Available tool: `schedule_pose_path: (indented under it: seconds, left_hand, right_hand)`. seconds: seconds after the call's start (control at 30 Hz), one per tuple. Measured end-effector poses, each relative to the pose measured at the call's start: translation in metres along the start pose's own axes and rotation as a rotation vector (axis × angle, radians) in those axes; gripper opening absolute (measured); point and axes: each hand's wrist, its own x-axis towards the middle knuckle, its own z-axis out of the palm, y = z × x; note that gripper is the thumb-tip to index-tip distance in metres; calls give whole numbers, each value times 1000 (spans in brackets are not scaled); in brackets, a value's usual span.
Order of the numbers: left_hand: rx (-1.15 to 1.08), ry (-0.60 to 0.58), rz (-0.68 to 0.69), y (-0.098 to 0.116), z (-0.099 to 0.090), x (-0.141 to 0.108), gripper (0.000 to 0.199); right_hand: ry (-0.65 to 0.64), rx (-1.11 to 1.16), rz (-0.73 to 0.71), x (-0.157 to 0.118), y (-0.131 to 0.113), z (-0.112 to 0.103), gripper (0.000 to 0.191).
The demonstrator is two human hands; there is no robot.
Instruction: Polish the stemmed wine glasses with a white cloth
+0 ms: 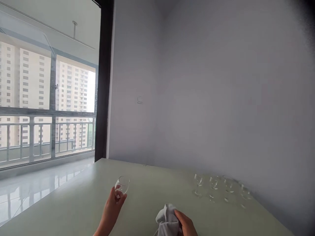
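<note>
My left hand holds a clear glass low down, its fingers closed around the lower part and the rim facing up. To the right, near the bottom edge, my right hand grips a bunched light grey cloth. The cloth and the glass are apart. On the right side of the table stand several clear stemmed glasses in a row, the leftmost nearest to my right hand; their outlines are slightly blurred.
The pale green table meets a grey wall behind and at right. A wall switch is above. At left are a dark door frame, a glossy floor and a railing.
</note>
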Motion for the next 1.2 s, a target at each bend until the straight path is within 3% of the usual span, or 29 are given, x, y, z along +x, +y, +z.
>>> schedule_pose_path:
  seconds: [0.1,0.2,0.3,0.4,0.5,0.6,0.73,0.8,0.87,1.03,1.1,1.2]
  left_hand:
    - [39,-153,125,30,51,-5,42]
    - [153,-292,271,42,90,-16,36]
    - [280,-352,436,39,113,-26,34]
    - [340,-406,548,38,118,-33,32]
    - [384,-469,549,44,108,-35,33]
    - [408,-567,502,49,98,-38,32]
    - [446,-774,469,43,101,-46,29]
    - [418,-809,442,38,106,-50,31]
    - [357,-770,427,36,109,-54,30]
    - [323,-512,470,29,106,-51,34]
    - [419,-400,569,23,103,-48,34]
    - [584,-155,835,16,100,-43,38]
  right_hand:
    - [1,136,192,13,-28,-14,34]
    - [85,83,46,30,-59,-31,35]
    - [150,-36,-115,41,-79,-38,40]
    - [46,-66,-122,39,-87,-28,35]
    - [-284,-126,-127,27,-92,-15,13]
    - [-510,-316,-290,15,-100,-14,25]
    - [-629,-464,-418,14,-104,-20,37]
    - [-607,-452,-456,17,-103,-19,35]
    - [-543,-400,-484,19,-100,-15,31]
    - [-368,-258,-476,18,-83,2,25]
    - [-276,-211,-443,16,-71,9,22]
    - [-169,-131,-346,12,-53,19,19]
